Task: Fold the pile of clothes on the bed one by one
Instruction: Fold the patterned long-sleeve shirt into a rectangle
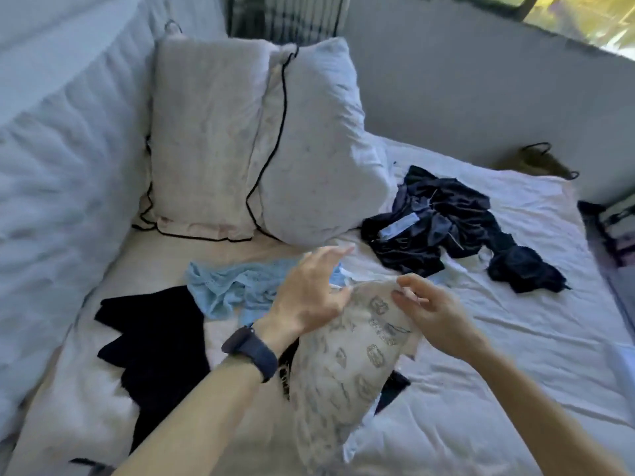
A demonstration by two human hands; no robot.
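A white garment with a grey print (347, 365) hangs lifted above the bed (498, 355), in front of me. My right hand (433, 314) pinches its top edge. My left hand (309, 297), a dark watch on its wrist, is beside the garment's upper left edge with fingers spread; whether it touches the fabric is unclear. A light blue lace piece (233, 286) lies crumpled behind my left hand. A flat black garment (154, 352) lies at the left. A heap of dark navy clothes (446, 228) sits at the far right.
Two white pillows (261, 142) with black piping lean against the padded headboard (62, 159). A grey wall (481, 97) and a window run along the bed's far side. A bag (546, 163) stands beyond the far edge. Bare sheet shows at the near right.
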